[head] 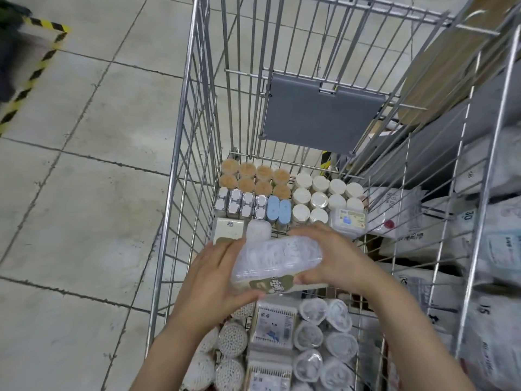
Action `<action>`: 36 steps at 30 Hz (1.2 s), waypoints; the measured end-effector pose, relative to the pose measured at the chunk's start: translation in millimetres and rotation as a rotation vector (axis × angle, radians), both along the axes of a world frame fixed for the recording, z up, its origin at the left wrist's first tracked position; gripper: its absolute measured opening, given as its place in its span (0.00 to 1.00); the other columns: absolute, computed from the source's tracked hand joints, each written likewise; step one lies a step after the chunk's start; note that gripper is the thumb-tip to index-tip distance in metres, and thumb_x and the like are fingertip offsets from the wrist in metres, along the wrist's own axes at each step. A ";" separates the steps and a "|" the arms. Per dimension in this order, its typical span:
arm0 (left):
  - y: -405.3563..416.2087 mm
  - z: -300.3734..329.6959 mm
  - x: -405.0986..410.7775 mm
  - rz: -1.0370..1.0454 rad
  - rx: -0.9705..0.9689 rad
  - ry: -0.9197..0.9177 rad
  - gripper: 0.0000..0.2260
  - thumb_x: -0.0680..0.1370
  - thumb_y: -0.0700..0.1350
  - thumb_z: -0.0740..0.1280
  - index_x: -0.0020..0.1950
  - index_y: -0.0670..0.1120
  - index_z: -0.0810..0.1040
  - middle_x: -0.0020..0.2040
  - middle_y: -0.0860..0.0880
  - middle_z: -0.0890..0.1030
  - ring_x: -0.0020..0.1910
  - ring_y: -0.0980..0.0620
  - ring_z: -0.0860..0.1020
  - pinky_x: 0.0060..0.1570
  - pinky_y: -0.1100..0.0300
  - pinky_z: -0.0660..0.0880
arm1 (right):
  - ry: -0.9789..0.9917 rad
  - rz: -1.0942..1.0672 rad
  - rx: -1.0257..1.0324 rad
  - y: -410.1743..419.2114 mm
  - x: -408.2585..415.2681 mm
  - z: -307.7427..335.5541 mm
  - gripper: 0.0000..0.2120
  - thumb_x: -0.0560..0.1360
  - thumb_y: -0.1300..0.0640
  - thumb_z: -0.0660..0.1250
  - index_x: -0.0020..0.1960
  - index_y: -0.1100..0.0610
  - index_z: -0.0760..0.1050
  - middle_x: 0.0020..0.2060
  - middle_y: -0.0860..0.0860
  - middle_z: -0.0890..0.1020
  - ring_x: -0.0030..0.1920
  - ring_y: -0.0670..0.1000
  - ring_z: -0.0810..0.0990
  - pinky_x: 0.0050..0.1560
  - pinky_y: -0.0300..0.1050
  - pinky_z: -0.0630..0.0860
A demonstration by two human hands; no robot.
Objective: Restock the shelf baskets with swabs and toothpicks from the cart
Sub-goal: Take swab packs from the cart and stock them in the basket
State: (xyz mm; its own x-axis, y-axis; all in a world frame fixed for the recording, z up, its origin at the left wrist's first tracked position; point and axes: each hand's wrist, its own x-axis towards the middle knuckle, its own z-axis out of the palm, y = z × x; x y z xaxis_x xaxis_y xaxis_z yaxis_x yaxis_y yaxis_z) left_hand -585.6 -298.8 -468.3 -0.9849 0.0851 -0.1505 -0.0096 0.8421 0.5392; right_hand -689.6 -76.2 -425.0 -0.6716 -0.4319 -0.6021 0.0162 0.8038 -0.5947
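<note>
A clear plastic pack of white swabs (277, 256) with a green-and-cream label is held above the wire cart (180, 153). My left hand (217, 280) grips its left end and my right hand (335, 261) grips its right end. Below in the cart stand round tubs with tan toothpick tops (255, 179), white-lidded jars (318, 194), silver-lidded boxes (239, 204) and blue containers (279, 210). Nearer me lie flat swab boxes (275, 324), round swab tubs (231, 337) and small clear bagged packs (324, 334).
A grey plastic flap (321, 114) hangs on the cart's far end. Shelves with white packaged goods (496, 249) run along the right, close to the cart. Tiled floor (84, 165) lies to the left, with yellow-black hazard tape (36, 66) at the far left.
</note>
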 end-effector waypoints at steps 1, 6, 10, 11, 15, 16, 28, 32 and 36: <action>0.9 2.1 -0.3 0.039 0.039 -0.029 0.40 0.66 0.76 0.58 0.70 0.51 0.66 0.61 0.56 0.72 0.57 0.57 0.71 0.53 0.61 0.69 | -0.012 0.011 -0.011 -2.9 -2.7 1.2 0.42 0.59 0.50 0.80 0.69 0.40 0.67 0.63 0.42 0.69 0.63 0.45 0.70 0.63 0.46 0.70; 9.2 -1.5 8.5 0.356 0.294 -0.184 0.31 0.68 0.71 0.62 0.64 0.55 0.69 0.55 0.58 0.74 0.48 0.60 0.74 0.41 0.66 0.69 | 0.001 -0.342 -0.193 -18.6 3.0 -10.9 0.40 0.66 0.57 0.78 0.73 0.45 0.62 0.64 0.42 0.70 0.63 0.44 0.70 0.63 0.44 0.69; 20.6 -9.8 9.3 0.750 0.425 -0.298 0.18 0.75 0.60 0.63 0.59 0.52 0.72 0.55 0.52 0.78 0.45 0.56 0.76 0.39 0.61 0.69 | 0.073 -0.509 -0.124 -23.5 22.5 -49.6 0.24 0.76 0.57 0.68 0.70 0.54 0.66 0.64 0.47 0.73 0.63 0.46 0.71 0.62 0.40 0.66; 21.6 -13.9 7.4 0.836 0.417 -0.339 0.21 0.76 0.60 0.62 0.61 0.48 0.72 0.55 0.51 0.78 0.46 0.54 0.75 0.41 0.60 0.68 | 0.027 -0.498 -0.085 -24.4 29.3 -60.4 0.21 0.77 0.56 0.67 0.69 0.56 0.69 0.64 0.49 0.74 0.62 0.47 0.72 0.62 0.41 0.67; 25.5 -33.2 0.3 0.989 0.337 -0.457 0.21 0.78 0.58 0.60 0.56 0.40 0.70 0.50 0.46 0.75 0.45 0.48 0.71 0.39 0.56 0.64 | -0.125 -0.461 -0.025 -32.9 55.8 -96.3 0.18 0.78 0.56 0.66 0.66 0.59 0.71 0.62 0.53 0.76 0.63 0.51 0.74 0.62 0.44 0.70; 26.4 -37.5 -1.2 1.002 0.332 -0.450 0.21 0.78 0.57 0.60 0.55 0.38 0.70 0.49 0.45 0.75 0.44 0.47 0.72 0.38 0.56 0.64 | -0.124 -0.449 -0.015 -36.6 60.3 -103.2 0.19 0.78 0.56 0.65 0.67 0.58 0.70 0.63 0.53 0.75 0.63 0.51 0.74 0.62 0.44 0.70; 30.9 -51.8 -6.7 0.887 -0.089 -0.500 0.22 0.82 0.53 0.53 0.67 0.37 0.64 0.57 0.34 0.75 0.54 0.35 0.76 0.43 0.51 0.69 | -0.042 -0.236 0.181 -55.2 64.1 -139.9 0.21 0.79 0.57 0.63 0.70 0.58 0.65 0.67 0.54 0.67 0.61 0.57 0.74 0.56 0.48 0.74; 25.2 -47.9 -6.3 0.755 -0.255 -0.558 0.17 0.83 0.48 0.52 0.68 0.41 0.61 0.58 0.37 0.75 0.52 0.38 0.78 0.39 0.54 0.66 | -0.031 -0.191 0.190 -51.8 63.9 -145.1 0.20 0.79 0.56 0.63 0.69 0.57 0.65 0.67 0.55 0.68 0.61 0.57 0.74 0.56 0.47 0.73; 26.8 -37.7 -3.0 0.593 -0.425 -0.587 0.21 0.82 0.43 0.55 0.73 0.41 0.53 0.62 0.43 0.73 0.54 0.44 0.79 0.39 0.56 0.68 | -0.052 -0.220 0.164 -49.2 64.2 -148.2 0.20 0.78 0.56 0.64 0.70 0.56 0.66 0.66 0.54 0.70 0.61 0.56 0.74 0.58 0.47 0.72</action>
State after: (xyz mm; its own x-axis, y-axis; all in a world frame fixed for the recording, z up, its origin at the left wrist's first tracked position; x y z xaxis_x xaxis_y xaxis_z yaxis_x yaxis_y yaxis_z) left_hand -588.6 -272.0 -506.0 -0.6065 -0.5830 -0.5407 -0.6738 0.7378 -0.0398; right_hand -625.4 -125.4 -573.2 -0.7048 -0.1730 -0.6880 0.2282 0.8630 -0.4508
